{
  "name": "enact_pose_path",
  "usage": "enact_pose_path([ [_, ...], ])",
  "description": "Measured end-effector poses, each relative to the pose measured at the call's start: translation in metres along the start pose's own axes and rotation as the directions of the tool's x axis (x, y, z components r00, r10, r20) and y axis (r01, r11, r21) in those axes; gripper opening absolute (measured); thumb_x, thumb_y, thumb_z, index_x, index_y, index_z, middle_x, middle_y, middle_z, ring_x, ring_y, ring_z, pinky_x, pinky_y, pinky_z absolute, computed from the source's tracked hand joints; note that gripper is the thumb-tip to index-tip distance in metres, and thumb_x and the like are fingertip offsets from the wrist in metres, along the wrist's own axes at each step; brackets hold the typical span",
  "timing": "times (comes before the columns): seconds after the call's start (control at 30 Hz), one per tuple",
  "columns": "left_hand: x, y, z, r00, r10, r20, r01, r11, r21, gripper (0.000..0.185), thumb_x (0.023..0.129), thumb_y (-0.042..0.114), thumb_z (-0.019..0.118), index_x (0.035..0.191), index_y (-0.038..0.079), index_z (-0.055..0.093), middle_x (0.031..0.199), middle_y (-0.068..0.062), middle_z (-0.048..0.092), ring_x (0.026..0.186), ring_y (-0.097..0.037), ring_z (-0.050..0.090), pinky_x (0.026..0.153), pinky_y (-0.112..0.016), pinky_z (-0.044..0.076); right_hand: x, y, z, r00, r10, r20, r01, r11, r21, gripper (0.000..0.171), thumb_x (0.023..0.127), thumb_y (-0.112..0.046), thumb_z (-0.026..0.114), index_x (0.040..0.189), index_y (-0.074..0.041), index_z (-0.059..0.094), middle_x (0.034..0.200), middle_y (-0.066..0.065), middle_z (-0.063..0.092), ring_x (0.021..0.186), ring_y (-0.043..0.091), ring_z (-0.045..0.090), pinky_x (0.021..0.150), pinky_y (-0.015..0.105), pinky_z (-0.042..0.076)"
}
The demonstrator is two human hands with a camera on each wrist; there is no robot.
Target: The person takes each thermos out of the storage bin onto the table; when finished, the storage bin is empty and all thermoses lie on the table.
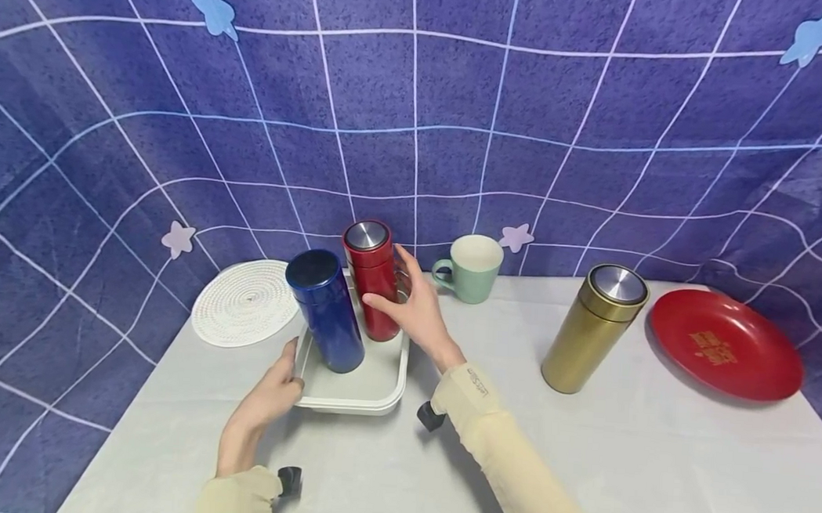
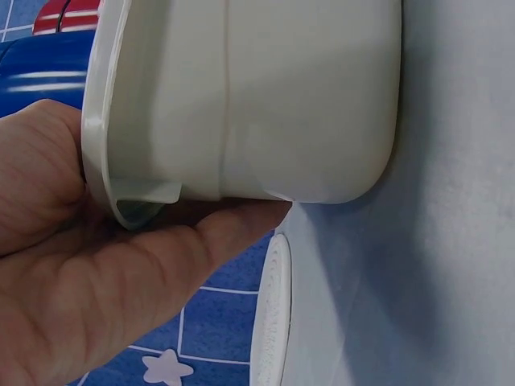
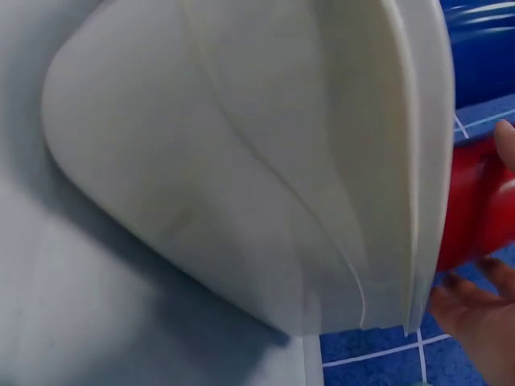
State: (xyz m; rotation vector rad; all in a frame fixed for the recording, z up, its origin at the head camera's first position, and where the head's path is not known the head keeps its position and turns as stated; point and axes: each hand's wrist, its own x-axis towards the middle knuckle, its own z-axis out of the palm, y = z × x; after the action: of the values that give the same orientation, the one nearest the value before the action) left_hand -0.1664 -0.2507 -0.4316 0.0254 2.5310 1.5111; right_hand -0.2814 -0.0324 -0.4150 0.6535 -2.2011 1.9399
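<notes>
A blue thermos (image 1: 332, 322) and a red thermos (image 1: 375, 286) with a steel lid stand inside a white plastic bin (image 1: 348, 403), their tops well above its rim. At the bin's left side my left hand (image 1: 268, 397) grips the rim; in the left wrist view its fingers (image 2: 201, 241) lie along the outer wall. My right hand (image 1: 418, 308) holds the red thermos from the right, thumb in front and fingers at the far side. The right wrist view shows the red thermos (image 3: 479, 201) just past the bin's rim, partly covered by that hand.
A round white woven mat (image 1: 245, 305) lies left of the bin. Behind and to the right is a green mug (image 1: 477, 272). Farther right stand a gold thermos (image 1: 590, 338) and a red plate (image 1: 751, 356). A blue gridded cloth (image 1: 449, 94) hangs behind the table.
</notes>
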Motion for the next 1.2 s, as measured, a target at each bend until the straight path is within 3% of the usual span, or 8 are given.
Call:
enact_pose_path([
  [0.23,0.002,-0.001,0.002,1.000,0.002,-0.013,-0.002,1.000,0.000,0.079,0.078,-0.013,0.032,0.144,-0.010,-0.010,0.152,-0.028,-0.008,0.140,-0.037,-0.009,0.112,-0.053,-0.001,0.006,0.001,0.011,1.000,-0.008,-0.031,0.003,0.991,-0.131,0.085,0.071,-0.024,0.082,0.143,-0.022,0.037,0.124,0.001,0.057,0.105,0.015,0.059,0.091,0.033,0.049],
  [0.57,0.001,0.001,0.003,0.999,-0.026,-0.035,0.026,1.000,0.014,0.079,0.078,-0.012,0.032,0.145,-0.009,-0.009,0.153,-0.027,-0.008,0.140,-0.037,-0.008,0.112,-0.052,-0.001,0.008,-0.002,0.013,0.997,-0.013,-0.081,-0.002,0.983,-0.184,0.078,0.070,-0.024,0.083,0.137,-0.019,0.043,0.116,0.004,0.061,0.100,0.016,0.061,0.086,0.031,0.051],
  [0.87,-0.001,0.002,0.003,1.000,-0.014,-0.017,0.014,1.000,0.007,0.079,0.078,-0.012,0.032,0.144,-0.011,-0.010,0.152,-0.029,-0.009,0.140,-0.038,-0.009,0.111,-0.053,-0.001,0.004,-0.004,0.009,0.988,-0.031,-0.151,0.011,0.991,-0.133,0.077,0.068,-0.025,0.084,0.134,-0.016,0.045,0.118,0.004,0.061,0.102,0.016,0.061,0.087,0.028,0.051],
  [1.2,0.000,0.001,0.003,1.000,-0.004,-0.013,0.004,1.000,0.010,0.078,0.078,-0.013,0.032,0.143,-0.012,-0.010,0.151,-0.030,-0.009,0.139,-0.039,-0.009,0.111,-0.054,-0.001,0.000,-0.030,-0.003,0.973,-0.096,-0.208,0.084,0.994,-0.062,0.073,0.068,-0.022,0.085,0.131,-0.015,0.048,0.116,0.007,0.063,0.104,0.015,0.061,0.088,0.029,0.051],
])
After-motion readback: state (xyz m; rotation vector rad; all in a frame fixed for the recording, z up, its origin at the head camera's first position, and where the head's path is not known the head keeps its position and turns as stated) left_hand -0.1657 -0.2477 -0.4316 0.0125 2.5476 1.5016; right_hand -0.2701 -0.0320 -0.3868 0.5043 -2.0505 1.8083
